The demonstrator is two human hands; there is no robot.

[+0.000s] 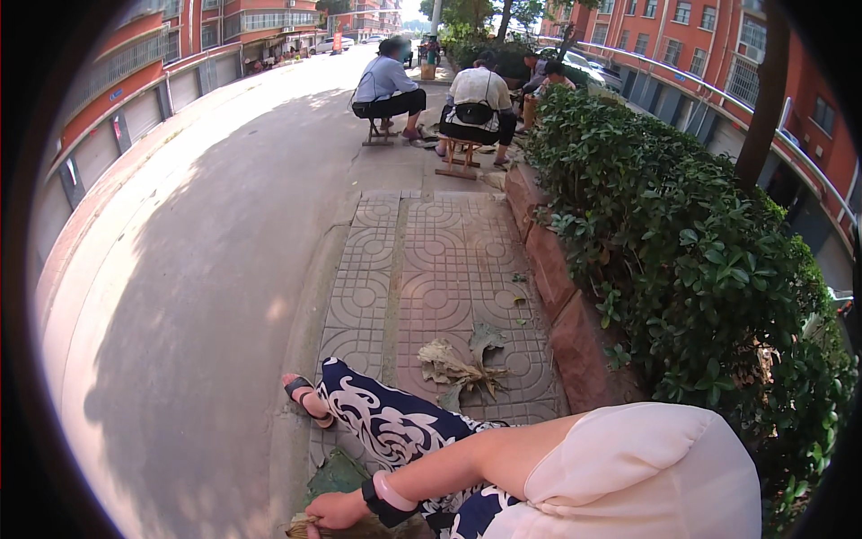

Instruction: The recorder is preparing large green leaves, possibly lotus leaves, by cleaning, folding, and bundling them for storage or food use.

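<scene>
My right hand (337, 509) is low in the head view, its fingers closed on a yellowish, dry leafy stalk (303, 525). The lower part of this stalk is cut off by the picture's edge. Just above the hand, beside my leg, a broad dull-green leaf (337, 476) shows. My right arm crosses my navy and white patterned trousers (386, 418); a black band and a pink bangle circle the wrist. Farther up on the paving lies a wilted, pale brown and green clump of leaves (462, 364), untouched. My left hand is out of view.
Patterned paving (449, 260) runs ahead, with a road (215, 269) on its left. A reddish stone curb (575, 350) and a dense green hedge (682, 251) border the right. Ahead, several people sit low; one person (476, 99) uses a wooden stool (462, 157).
</scene>
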